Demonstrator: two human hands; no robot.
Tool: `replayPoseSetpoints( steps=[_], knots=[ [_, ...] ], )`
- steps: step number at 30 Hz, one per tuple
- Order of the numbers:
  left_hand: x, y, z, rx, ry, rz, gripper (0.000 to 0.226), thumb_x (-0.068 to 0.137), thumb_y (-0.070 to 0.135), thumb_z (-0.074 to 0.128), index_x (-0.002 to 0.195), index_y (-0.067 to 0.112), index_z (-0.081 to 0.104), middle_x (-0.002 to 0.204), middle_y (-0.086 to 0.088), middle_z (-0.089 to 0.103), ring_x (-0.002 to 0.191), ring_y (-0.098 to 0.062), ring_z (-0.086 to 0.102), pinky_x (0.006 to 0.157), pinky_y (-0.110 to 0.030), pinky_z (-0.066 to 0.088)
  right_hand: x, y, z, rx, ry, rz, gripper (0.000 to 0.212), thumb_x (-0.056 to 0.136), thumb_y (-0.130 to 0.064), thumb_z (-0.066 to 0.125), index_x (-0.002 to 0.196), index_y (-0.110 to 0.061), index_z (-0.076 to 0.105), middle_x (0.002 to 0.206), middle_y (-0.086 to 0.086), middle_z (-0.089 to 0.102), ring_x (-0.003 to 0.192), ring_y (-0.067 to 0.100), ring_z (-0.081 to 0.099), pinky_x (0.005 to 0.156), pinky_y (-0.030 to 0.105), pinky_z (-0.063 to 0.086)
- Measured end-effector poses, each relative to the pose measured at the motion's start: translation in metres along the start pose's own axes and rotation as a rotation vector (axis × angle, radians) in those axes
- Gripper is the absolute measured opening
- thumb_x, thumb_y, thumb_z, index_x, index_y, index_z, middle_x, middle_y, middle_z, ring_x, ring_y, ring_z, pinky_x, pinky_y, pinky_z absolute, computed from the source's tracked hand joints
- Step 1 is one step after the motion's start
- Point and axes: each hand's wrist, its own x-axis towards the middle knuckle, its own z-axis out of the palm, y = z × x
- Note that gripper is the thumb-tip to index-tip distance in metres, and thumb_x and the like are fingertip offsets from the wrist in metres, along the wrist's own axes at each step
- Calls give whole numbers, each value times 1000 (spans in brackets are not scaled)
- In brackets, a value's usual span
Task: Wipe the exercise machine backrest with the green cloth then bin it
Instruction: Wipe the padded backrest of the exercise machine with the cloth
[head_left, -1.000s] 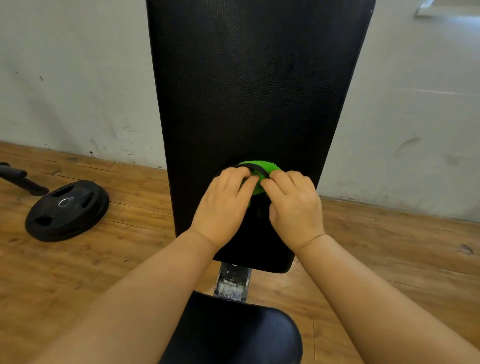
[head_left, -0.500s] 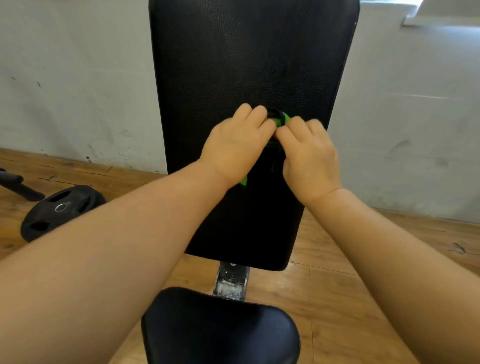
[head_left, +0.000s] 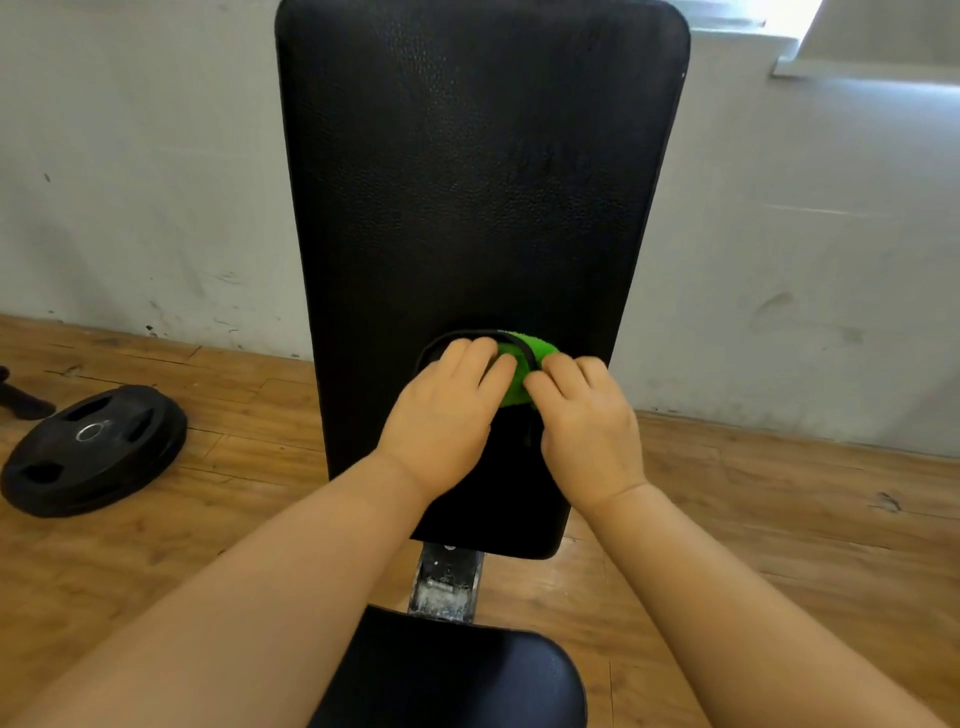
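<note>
The black padded backrest (head_left: 478, 182) stands upright in front of me against the wall. A green cloth (head_left: 524, 358) with a dark rim lies flat on its lower part. My left hand (head_left: 441, 421) and my right hand (head_left: 587, 421) rest side by side on the cloth, fingers laid over it and pressing it to the pad. Most of the cloth is hidden under my fingers; only its green top and dark edge show.
The black seat pad (head_left: 452, 675) sits below the backrest, joined by a metal bracket (head_left: 447, 582). A black weight plate (head_left: 93, 447) lies on the wooden floor (head_left: 779, 519) at the left. A grey wall (head_left: 130, 182) is right behind.
Both hands slid the cloth up the backrest and have now come back down to its lower part, staying side by side on the cloth.
</note>
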Motion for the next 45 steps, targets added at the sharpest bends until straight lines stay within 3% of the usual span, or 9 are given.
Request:
replayPoseSetpoints(
  steps=[4, 13, 15, 21, 25, 31, 33, 39, 45],
  knots=[
    [11, 3, -14, 62, -30, -9, 51, 58, 2, 76, 107, 0, 61, 107, -19, 62, 93, -31, 63, 67, -34, 57, 11, 5, -11, -9, 63, -30, 30, 82, -7, 40, 89, -2, 68, 87, 16, 64, 71, 28, 58, 55, 33, 52],
    [115, -22, -85, 290, 305, -50, 42, 80, 0, 41, 121, -8, 50, 124, -26, 53, 112, -37, 54, 89, -40, 49, 130, 28, -65, -193, 360, -7, 26, 76, 0, 45, 87, -2, 68, 82, 12, 63, 68, 28, 56, 53, 28, 41],
    [128, -20, -97, 265, 305, -101, 51, 77, -7, 53, 128, -7, 45, 131, -26, 48, 117, -38, 49, 89, -41, 49, 147, 32, -76, -213, 385, 17, 24, 69, 3, 51, 85, -2, 68, 83, 13, 64, 70, 30, 58, 55, 29, 44],
    [128, -18, -115, 87, 332, -78, 41, 71, -7, 64, 110, 1, 55, 108, -22, 53, 93, -35, 54, 57, -34, 46, 147, 34, -82, -199, 398, 34, 22, 68, 1, 58, 86, -4, 69, 86, 12, 65, 74, 29, 57, 54, 28, 45],
    [153, -12, -117, 89, 396, 27, 24, 73, -4, 61, 97, 0, 63, 98, -19, 61, 88, -36, 57, 65, -43, 52, 161, 48, -95, -115, 386, 192, 29, 60, 10, 69, 86, -3, 66, 91, 16, 63, 78, 34, 55, 55, 29, 39],
    [140, 9, -82, 39, 417, -27, 24, 69, 0, 50, 88, 3, 64, 89, -15, 62, 75, -31, 57, 45, -30, 44, 141, 44, -79, 20, 379, 330, 28, 56, 18, 54, 75, -2, 58, 88, 15, 60, 71, 33, 53, 52, 26, 30],
    [134, 10, -75, 32, 422, -16, 29, 71, 4, 41, 89, 4, 64, 88, -13, 61, 77, -28, 56, 45, -28, 45, 133, 43, -76, 35, 369, 335, 29, 54, 18, 54, 73, -3, 58, 85, 14, 60, 69, 32, 52, 51, 25, 30],
    [126, 8, -86, 54, 277, 61, 34, 55, -9, 75, 86, -1, 64, 90, -18, 62, 79, -33, 61, 47, -32, 50, 112, 37, -73, 37, 292, 333, 32, 53, 18, 63, 76, -4, 61, 84, 11, 61, 68, 30, 54, 50, 23, 37],
    [162, 3, -122, 79, 274, -13, 25, 68, -10, 65, 92, -3, 63, 102, -20, 60, 96, -36, 56, 61, -39, 51, 147, 39, -90, -21, 311, 309, 31, 52, 14, 72, 77, -4, 65, 83, 11, 63, 67, 29, 56, 50, 23, 35]
  ],
)
